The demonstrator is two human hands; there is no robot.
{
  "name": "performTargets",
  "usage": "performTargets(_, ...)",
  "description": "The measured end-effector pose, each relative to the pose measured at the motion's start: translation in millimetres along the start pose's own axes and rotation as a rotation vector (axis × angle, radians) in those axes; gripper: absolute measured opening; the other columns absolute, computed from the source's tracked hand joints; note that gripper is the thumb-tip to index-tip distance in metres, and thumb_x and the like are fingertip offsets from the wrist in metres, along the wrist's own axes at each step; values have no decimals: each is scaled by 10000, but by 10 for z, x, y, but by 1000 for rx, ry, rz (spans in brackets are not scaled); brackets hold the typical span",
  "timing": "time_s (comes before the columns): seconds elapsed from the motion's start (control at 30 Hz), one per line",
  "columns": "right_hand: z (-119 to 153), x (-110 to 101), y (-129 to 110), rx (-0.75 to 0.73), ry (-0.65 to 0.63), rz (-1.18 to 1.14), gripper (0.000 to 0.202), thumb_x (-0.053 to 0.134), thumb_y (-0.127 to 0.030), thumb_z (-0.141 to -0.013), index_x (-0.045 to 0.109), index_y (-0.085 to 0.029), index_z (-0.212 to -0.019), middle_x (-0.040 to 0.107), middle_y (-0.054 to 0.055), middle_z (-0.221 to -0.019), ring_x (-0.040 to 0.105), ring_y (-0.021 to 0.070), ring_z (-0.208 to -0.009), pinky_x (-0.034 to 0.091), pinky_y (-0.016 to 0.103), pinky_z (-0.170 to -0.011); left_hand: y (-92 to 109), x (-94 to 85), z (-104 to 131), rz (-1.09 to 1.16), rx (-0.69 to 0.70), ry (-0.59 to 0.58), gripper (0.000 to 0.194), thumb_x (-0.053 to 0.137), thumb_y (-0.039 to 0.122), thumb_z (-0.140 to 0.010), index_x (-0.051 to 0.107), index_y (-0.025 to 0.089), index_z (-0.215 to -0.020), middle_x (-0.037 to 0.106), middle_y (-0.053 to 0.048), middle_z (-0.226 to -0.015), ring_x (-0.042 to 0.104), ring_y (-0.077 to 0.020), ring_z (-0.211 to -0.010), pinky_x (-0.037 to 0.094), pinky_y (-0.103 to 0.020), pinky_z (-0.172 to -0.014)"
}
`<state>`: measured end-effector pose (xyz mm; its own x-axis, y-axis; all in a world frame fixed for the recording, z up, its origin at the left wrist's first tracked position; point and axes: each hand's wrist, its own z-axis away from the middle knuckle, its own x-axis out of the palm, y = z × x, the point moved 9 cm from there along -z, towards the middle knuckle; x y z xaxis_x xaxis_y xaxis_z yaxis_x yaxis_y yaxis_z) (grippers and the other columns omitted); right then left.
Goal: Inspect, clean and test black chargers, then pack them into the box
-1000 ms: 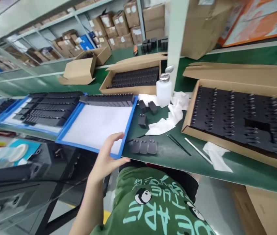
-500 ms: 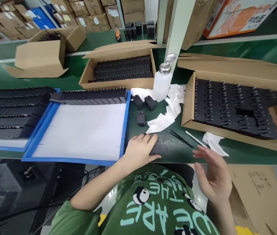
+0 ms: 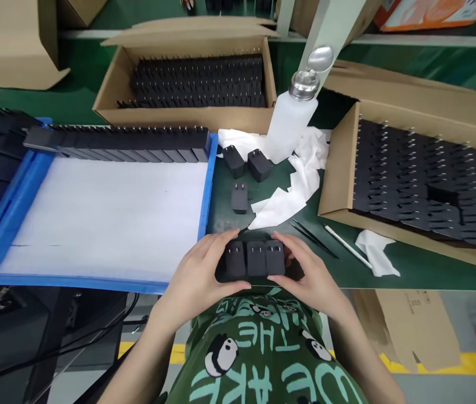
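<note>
Far left: tray (image 3: pixel 0 216) of black blocks, partly out of view. Next, blue-rimmed tray (image 3: pixel 69 285), white liner, one row of black blocks (image 3: pixel 132 147) along its back edge; behind it, open carton (image 3: pixel 187 116) with more. On the bench, near edge: left hand (image 3: pixel 208 269) curves round left plug (image 3: pixel 235 260), fingers at far side, thumb at near side; cannot tell whether it is gripped. Small gap, then middle plug (image 3: pixel 256 259), next to right plug (image 3: pixel 275 258). Right hand (image 3: pixel 307 269) grasps right plug between index and thumb. Prongs face up on all three. Judgement: rigid, light, smooth casings, slightly slippery; best taken by the flat sides, off the thin prongs, which could bend. Behind the hands: three loose plugs (image 3: pixel 239 198), tissue (image 3: pixel 282 207), white bottle (image 3: pixel 290 123). Right of these: tweezers (image 3: pixel 314 238), white stick (image 3: pixel 348 246), tissue scrap (image 3: pixel 375 252), large carton (image 3: pixel 341 168) of prong-topped blocks.
</note>
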<state>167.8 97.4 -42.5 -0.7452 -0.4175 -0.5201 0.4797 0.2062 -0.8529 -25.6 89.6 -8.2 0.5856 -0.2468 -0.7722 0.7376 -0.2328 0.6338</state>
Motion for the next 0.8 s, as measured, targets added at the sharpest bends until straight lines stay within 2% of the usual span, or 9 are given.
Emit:
performTargets(0.17,-33,8,-28,-4,-39,-13,618,672,-291,-919,393,-336,-1469,553,88,-1369,618,217,-1128,602,314,-826,-11,32,-81,56,27,-20,778,753,441,-843,335,277,-1479,641,-63,-1312,591,-254,-1181,548,-397,-935)
performTargets(0.33,-26,20,-28,4,-82,-17,623,633,-229,-941,359,-311,-1495,536,80,-1397,543,190,-1290,560,276,-970,93,29,-143,17,80,-52,728,746,408,-855,380,205,-1450,660,-81,-1286,590,-259,-1153,527,-390,-941)
performTargets(0.43,-31,16,-37,1,-135,15,713,666,-314,-933,297,-275,-1541,478,102,-1464,477,207,-1367,495,313,-1087,145,40,-183,-2,86,-91,752,749,422,-849,376,182,-1457,647,-92,-1300,580,-258,-1182,500,-383,-988)
performTargets(0.53,-132,-50,-177,-107,-135,27,796,736,-473,-852,356,-264,-1519,390,115,-1525,421,253,-1390,447,372,-1137,175,51,-214,8,100,-87,759,755,445,-839,385,185,-1449,637,-87,-1315,569,-253,-1210,475,-377,-1027)
performTargets(0.6,-233,-51,-303,-206,-166,45,714,729,-505,-845,450,-273,-1459,369,105,-1533,418,263,-1364,440,393,-1133,164,66,-226,44,96,-65,758,761,435,-837,382,197,-1448,640,-75,-1316,564,-248,-1223,463,-376,-1045)
performTargets(0.7,-359,27,-395,-278,-253,84,541,693,-438,-899,534,-258,-1384,412,101,-1502,426,249,-1344,427,392,-1136,117,108,-232,106,72,-46,753,756,413,-847,368,203,-1457,649,-69,-1298,578,-229,-1211,461,-363,-1041)
performTargets(0.8,-407,24,-392,-282,-216,74,483,717,-376,-893,560,-223,-1323,499,110,-1422,471,230,-1307,446,365,-1111,107,136,-231,126,82,-41,734,737,433,-862,373,192,-1452,655,-74,-1285,591,-217,-1195,454,-357,-1041)
